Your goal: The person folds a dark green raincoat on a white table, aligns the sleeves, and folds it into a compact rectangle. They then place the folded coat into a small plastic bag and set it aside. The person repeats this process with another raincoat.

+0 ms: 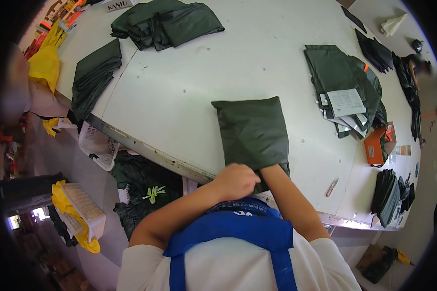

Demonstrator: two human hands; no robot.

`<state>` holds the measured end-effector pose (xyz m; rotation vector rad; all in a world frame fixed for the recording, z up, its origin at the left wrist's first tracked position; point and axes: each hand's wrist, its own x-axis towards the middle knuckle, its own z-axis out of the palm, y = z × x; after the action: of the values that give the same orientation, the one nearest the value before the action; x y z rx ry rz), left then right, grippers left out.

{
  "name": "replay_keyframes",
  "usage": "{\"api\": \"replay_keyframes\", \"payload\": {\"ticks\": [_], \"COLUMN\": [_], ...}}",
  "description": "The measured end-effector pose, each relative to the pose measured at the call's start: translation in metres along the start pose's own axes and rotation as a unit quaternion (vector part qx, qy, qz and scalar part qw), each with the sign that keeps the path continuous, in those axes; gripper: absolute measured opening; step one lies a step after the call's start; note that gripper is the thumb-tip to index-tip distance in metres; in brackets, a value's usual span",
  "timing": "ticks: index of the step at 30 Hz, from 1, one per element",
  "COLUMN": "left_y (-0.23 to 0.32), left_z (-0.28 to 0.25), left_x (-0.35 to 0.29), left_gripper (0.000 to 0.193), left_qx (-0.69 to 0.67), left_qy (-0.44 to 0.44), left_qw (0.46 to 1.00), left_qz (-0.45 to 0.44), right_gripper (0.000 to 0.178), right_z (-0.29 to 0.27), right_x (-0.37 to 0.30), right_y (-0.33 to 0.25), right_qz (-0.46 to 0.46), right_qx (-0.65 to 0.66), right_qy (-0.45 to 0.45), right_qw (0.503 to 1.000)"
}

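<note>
A dark green fabric pouch (253, 131), roughly square, lies on the white table in front of me, its mouth toward my body. My left hand (236, 182) is closed at the pouch's near left edge, fingers curled on the fabric. My right hand (272, 172) reaches into the mouth; only the wrist end shows, and the fingers are hidden inside. A little green fabric hangs down between both wrists at the table's front edge.
Folded green fabric (179, 24) lies at the far side, with another folded piece (96, 72) at left. To the right are stacked green pouches with printed sheets (345, 102), an orange box (375, 147) and a small cutter-like tool (332, 186). White baskets (96, 140) stand below left.
</note>
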<state>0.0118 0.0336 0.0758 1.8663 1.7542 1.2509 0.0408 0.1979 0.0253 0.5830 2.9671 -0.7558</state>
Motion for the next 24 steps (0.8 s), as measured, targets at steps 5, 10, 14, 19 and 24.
{"api": "replay_keyframes", "payload": {"ticks": [5, 10, 14, 19, 24], "left_y": [-0.049, -0.027, -0.032, -0.05, -0.057], "left_z": [0.041, 0.012, 0.005, 0.008, 0.008], "left_x": [-0.068, -0.049, -0.04, -0.074, -0.067], "left_gripper": [0.073, 0.092, 0.102, 0.11, 0.112], "left_qx": [-0.418, -0.559, -0.503, -0.372, -0.422], "left_qy": [0.207, 0.078, 0.055, 0.032, -0.01], "left_qw": [0.75, 0.66, 0.698, 0.817, 0.79], "left_qz": [-0.469, -0.495, -0.506, -0.44, -0.445], "right_gripper": [0.064, 0.067, 0.068, 0.051, 0.054], "right_z": [0.025, 0.027, 0.058, -0.023, -0.056], "right_x": [-0.014, 0.0, 0.016, -0.113, -0.106], "right_y": [-0.013, -0.027, -0.005, -0.046, 0.042], "right_qz": [-0.046, -0.031, 0.102, -0.148, 0.349], "right_qx": [0.072, -0.027, -0.07, -0.066, 0.269], "right_qy": [0.085, 0.05, -0.211, -0.084, 0.025], "right_qw": [0.993, 0.998, 0.97, 0.983, 0.898]}}
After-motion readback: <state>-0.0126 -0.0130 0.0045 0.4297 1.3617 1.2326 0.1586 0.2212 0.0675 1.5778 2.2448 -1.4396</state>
